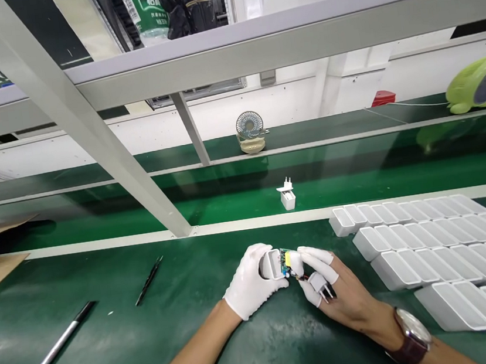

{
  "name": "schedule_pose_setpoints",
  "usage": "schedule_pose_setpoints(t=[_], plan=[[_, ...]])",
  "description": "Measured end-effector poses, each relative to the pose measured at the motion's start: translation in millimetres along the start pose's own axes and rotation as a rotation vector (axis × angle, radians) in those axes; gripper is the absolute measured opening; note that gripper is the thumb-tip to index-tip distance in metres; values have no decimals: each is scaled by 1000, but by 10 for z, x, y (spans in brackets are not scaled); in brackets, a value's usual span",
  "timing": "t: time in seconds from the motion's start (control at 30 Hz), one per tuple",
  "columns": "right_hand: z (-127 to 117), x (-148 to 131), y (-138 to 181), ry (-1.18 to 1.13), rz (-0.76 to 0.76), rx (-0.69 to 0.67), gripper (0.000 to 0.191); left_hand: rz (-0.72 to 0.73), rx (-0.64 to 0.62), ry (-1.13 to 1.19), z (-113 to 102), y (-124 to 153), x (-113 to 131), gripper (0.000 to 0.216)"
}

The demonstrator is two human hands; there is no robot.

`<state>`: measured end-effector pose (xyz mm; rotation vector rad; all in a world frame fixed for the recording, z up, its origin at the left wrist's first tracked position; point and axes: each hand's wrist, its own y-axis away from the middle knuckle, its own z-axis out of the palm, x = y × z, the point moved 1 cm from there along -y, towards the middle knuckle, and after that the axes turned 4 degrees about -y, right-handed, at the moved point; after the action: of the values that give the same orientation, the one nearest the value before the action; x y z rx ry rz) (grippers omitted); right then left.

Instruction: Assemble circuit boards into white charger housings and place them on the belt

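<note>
My left hand (254,284), in a white glove, is closed around a white plastic charger housing (272,264) whose open end faces right. My right hand (325,272), wearing white finger covers, pinches a small circuit board (285,262) with a yellow component at the mouth of that housing. A white plug cap with two metal pins (318,283) hangs by wires under my right fingers. I cannot tell how far the board sits inside the housing.
Rows of white empty housings (439,264) stand on the right. A charger with pins (288,195) is on the green belt behind. A silver pen (59,346) and a black pen (149,281) lie left. A metal post (100,140) slants down at left; a small fan (250,131) stands behind.
</note>
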<state>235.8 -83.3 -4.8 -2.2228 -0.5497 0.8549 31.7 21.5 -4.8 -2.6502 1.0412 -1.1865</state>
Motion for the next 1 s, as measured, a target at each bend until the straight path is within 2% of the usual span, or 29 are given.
schedule_pose_setpoints(t=[0.1, 0.2, 0.27, 0.37, 0.43, 0.5, 0.6, 0.67, 0.77, 0.93, 1.0], plan=[[-10, 1, 0, -23, 48, -4, 66, -117, -58, 134, -24, -17, 30, 70], [-17, 0, -4, -23, 56, 2, 67, -164, -106, 239, -52, -23, 24, 74], [-24, -4, -15, -9, 45, 19, 68, -85, -122, 219, -81, -28, 24, 72], [-30, -6, -28, 1, 38, 36, 69, 109, -125, 168, -116, -37, 43, 61], [-28, -3, -24, -11, 47, 33, 69, 175, -117, 173, -111, -37, 53, 73], [-21, 1, -12, -33, 62, 21, 68, 175, -96, 168, -78, -26, 49, 82], [-10, 2, 11, -55, 81, 16, 67, 170, -50, 96, -12, 9, 21, 64], [-2, -2, 26, -62, 87, 11, 66, 176, -33, 49, 16, 36, 0, 67], [5, -3, 41, -66, 98, -5, 66, 161, -41, 15, 15, 57, -13, 80], [-12, 9, 29, -52, 100, 8, 67, 173, -96, 35, -30, 29, 30, 64], [-24, 8, 9, -42, 91, 27, 67, 129, -107, 68, -24, 18, 37, 73]])
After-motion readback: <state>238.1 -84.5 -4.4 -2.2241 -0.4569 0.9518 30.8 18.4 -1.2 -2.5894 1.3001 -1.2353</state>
